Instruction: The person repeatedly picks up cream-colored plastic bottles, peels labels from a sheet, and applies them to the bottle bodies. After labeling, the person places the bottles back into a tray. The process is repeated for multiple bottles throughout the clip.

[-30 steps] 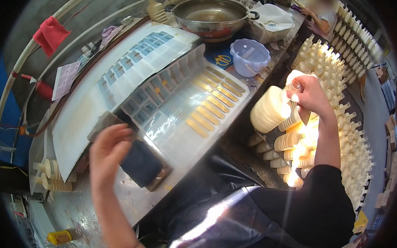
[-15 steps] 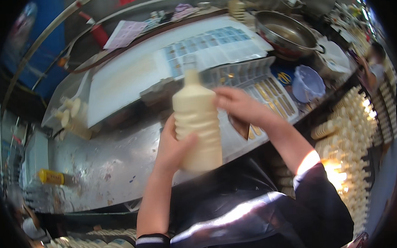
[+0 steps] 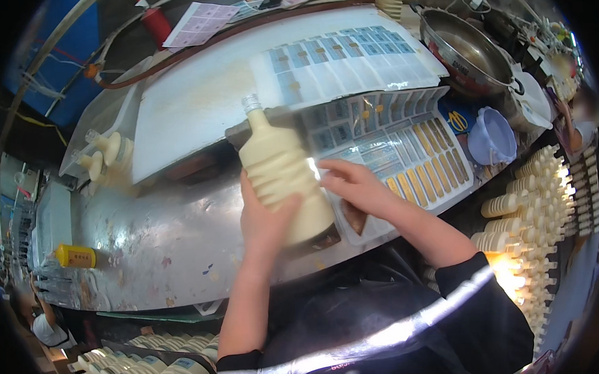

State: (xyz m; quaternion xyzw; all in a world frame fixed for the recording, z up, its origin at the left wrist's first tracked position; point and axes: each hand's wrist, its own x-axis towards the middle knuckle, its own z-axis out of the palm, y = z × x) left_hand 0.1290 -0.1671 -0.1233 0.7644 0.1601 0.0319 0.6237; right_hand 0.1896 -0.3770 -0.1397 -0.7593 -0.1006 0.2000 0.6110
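A cream plastic bottle (image 3: 279, 154) with wavy ribbed sides and a clear neck tilts slightly left above the metal bench. My left hand (image 3: 267, 219) is closed around its lower left side, thumb across the front. At the bottle's right edge is my right hand (image 3: 359, 187), fingers bent and tips drawn together beside a bright streak. Whatever the tips hold is too small to make out. Beside that hand lies a brown triangular piece (image 3: 354, 218). Sticker sheets (image 3: 417, 160) with gold and blue strips spread to the right of the bottle.
A white board (image 3: 194, 111) carries more blue label sheets (image 3: 340, 59). At the right are a large metal pan (image 3: 468, 43) and a lilac bucket (image 3: 492, 136). Cream bottles (image 3: 111, 153) stand left, near a yellow bottle (image 3: 76, 256). Stacked bottles (image 3: 524, 202) fill the right side.
The bottle has tipped to the left and moved slightly left in my left hand. My right hand has slid down from the bottle's shoulder to its side. The view has shifted.
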